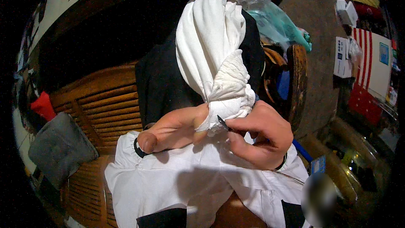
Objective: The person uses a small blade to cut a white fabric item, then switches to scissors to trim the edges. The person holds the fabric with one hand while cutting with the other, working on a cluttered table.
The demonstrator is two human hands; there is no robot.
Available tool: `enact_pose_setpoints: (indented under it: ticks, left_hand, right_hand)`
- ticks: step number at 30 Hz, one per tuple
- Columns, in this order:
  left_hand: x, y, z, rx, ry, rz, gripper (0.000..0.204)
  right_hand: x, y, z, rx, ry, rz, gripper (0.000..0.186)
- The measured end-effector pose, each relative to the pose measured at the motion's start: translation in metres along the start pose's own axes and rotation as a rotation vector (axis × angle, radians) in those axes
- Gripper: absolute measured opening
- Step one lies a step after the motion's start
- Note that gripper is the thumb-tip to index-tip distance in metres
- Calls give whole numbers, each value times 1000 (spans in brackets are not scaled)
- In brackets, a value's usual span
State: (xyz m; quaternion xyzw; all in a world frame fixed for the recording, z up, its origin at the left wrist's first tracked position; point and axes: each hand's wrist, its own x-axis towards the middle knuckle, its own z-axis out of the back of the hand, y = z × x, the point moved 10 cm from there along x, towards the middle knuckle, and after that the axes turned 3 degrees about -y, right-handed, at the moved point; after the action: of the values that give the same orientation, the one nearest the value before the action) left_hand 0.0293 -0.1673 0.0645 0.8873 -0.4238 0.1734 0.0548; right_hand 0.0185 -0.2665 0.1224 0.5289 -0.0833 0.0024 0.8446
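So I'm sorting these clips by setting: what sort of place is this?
Probably a home or small workroom, not a factory. There is a slatted wooden bench, a bare floor strewn with boxes and bags, and both hands, left hand and right hand, working on a twisted white cloth.

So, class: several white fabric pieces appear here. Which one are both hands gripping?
The twisted, knotted white bundle, standing upright between the left hand and right hand; the flat white garment merely lies spread underneath.

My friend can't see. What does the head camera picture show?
Two bare hands hold a twisted, bunched white cloth upright; the left hand grips its base while the right hand pinches a thin dark strip there. White fabric lies below on a slatted wooden bench.
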Motion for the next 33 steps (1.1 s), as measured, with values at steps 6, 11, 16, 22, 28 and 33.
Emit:
enact_pose_setpoints:
  ticks: [6,11,16,22,28,33]
  left_hand:
    - [2,3,10,55,-48,72,87]
    - [1,3,14,78,-73,105,83]
    - [1,4,17,95,-103,141,79]
    - [-1,4,20,125,-130,163,74]
    - [-2,2,22,145,-140,178,69]
    - [-3,1,23,155,-152,180,66]
  right_hand:
    - [6,0,-4,-6,43,5,25]
    - [7,2,-3,-23,31,71,26]
    - [7,1,-5,-40,65,97,27]
    - [8,0,-1,3,73,83,27]
    - [11,1,-3,36,55,95,29]
    - [13,-1,-6,33,51,101,29]
